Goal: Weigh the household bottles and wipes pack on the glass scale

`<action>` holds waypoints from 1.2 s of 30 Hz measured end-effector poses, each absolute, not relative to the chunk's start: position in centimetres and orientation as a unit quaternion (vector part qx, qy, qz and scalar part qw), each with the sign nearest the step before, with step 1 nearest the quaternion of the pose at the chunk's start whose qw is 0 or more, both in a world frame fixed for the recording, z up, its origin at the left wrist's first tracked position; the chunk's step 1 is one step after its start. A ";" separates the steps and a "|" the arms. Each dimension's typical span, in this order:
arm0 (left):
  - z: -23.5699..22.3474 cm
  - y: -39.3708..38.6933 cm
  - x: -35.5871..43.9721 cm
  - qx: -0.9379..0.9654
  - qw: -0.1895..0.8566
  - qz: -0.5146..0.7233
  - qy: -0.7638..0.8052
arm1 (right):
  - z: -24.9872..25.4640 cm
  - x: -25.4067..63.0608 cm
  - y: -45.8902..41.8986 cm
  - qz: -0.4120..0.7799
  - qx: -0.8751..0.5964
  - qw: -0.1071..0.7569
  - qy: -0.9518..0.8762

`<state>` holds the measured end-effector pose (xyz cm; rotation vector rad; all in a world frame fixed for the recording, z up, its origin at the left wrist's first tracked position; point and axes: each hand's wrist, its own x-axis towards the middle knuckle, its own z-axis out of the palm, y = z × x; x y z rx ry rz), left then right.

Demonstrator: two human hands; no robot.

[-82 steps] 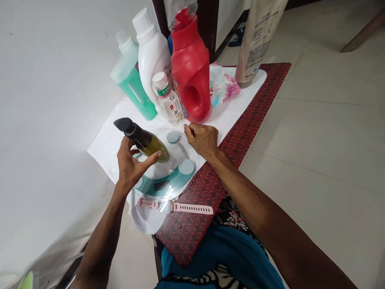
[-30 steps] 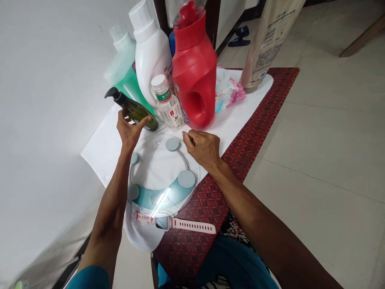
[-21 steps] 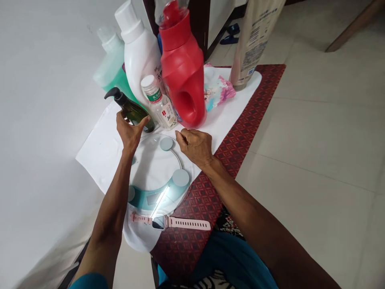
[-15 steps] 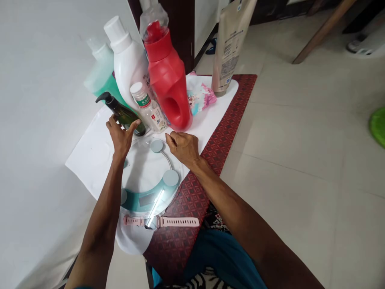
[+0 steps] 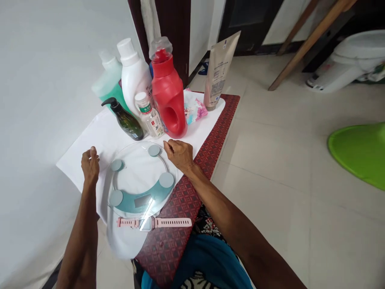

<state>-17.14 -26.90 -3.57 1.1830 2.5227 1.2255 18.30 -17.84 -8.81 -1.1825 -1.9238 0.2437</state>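
Note:
My left hand [image 5: 90,165] is over the left part of the white cloth [image 5: 78,150], left of the round glass scale [image 5: 143,202]. Its fingers are loosely bent with the thumb apart, and nothing shows in them. My right hand [image 5: 179,154] rests closed in a fist at the scale's upper right; nothing sticks out of it. A dark green pump bottle [image 5: 129,124] stands tilted in view behind the scale, touched by neither hand. Beside it are a small clear bottle with a white cap [image 5: 154,122] and a red jug-like bottle [image 5: 170,92].
A white bottle [image 5: 134,76], a green-liquid bottle [image 5: 110,86], a colourful packet [image 5: 195,110] and a beige tube [image 5: 219,72] stand or lie at the back. A pink-strapped watch [image 5: 173,222] lies in front. A red patterned mat [image 5: 177,216] edges the table; a green stool-like object [image 5: 361,148] is at right.
My left hand has let go of the dark green pump bottle and moved left and down, away from it. My right hand stays in its fist by the scale. The view has shifted.

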 end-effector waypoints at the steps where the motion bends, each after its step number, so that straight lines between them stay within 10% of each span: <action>1: -3.8 -27.1 -17.6 0.373 0.063 0.411 0.829 | -8.9 18.4 -17.9 0.095 -0.472 0.439 -0.759; 11: -5.3 -28.3 -17.9 0.401 0.036 0.400 0.824 | -5.1 17.3 -17.8 0.031 -0.397 0.661 -0.636; 36: -7.3 -28.2 -18.1 0.386 0.043 0.428 0.816 | -1.0 17.4 -12.7 0.316 -0.480 0.643 -0.506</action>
